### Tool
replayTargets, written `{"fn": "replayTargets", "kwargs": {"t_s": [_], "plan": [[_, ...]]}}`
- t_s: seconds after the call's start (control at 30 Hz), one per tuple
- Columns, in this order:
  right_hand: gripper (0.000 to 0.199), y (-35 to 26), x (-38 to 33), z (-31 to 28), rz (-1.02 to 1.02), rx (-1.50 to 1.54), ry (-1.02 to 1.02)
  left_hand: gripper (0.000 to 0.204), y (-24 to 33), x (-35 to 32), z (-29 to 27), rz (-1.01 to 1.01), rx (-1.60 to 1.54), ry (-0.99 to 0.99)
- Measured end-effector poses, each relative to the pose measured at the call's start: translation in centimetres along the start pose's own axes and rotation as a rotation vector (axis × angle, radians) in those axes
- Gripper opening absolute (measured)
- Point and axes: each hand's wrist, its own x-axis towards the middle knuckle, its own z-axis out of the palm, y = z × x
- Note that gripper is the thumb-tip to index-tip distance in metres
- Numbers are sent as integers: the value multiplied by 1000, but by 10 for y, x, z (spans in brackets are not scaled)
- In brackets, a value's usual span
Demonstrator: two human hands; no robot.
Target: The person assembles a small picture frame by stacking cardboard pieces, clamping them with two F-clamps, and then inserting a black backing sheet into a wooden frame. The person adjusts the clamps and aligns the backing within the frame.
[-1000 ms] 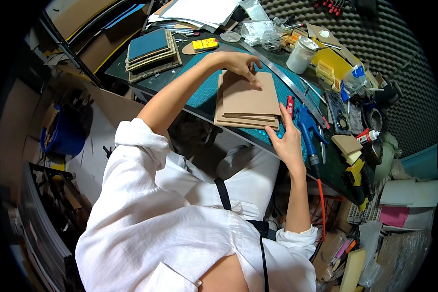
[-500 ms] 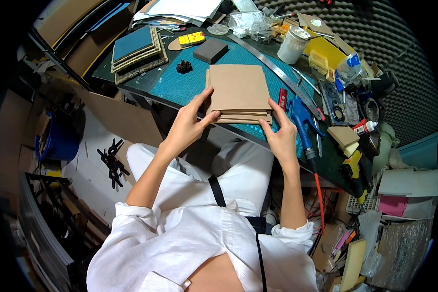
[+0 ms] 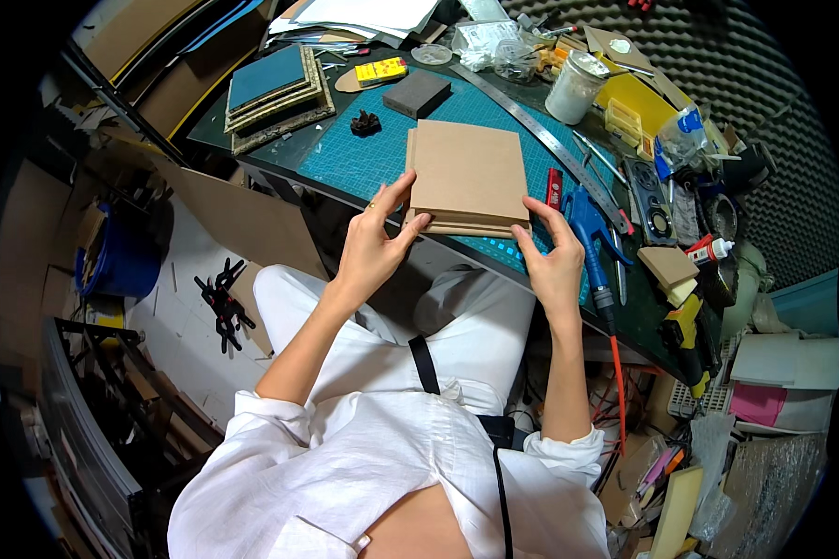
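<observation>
Cluttered bench (image 3: pixel 364 163) with green cutting mat (image 3: pixel 373 158). Stack of brown boards (image 3: pixel 469 177) sits on the mat at the near edge. Left hand (image 3: pixel 373 244) pinches the stack's near-left corner, thumb on top. Right hand (image 3: pixel 552 261) grips the near-right corner. Steel ruler (image 3: pixel 541 135) and red knife (image 3: pixel 555 186) lie just right of the stack.

Left hand (image 3: pixel 375 244) and right hand (image 3: pixel 552 263) grip near corners of brown board stack (image 3: pixel 469 177) on teal cutting mat (image 3: pixel 364 158), worktop (image 3: pixel 648 307) edge
</observation>
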Motion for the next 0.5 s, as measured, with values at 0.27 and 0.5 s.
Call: {"fn": "replayTargets", "kwargs": {"t_s": [0.27, 0.5], "plan": [[31, 12, 0, 3, 95, 176, 15, 54, 10, -3, 4, -40, -38, 71], [29, 10, 15, 3, 124, 268, 47, 47, 22, 13, -5, -65, -55, 110]]}}
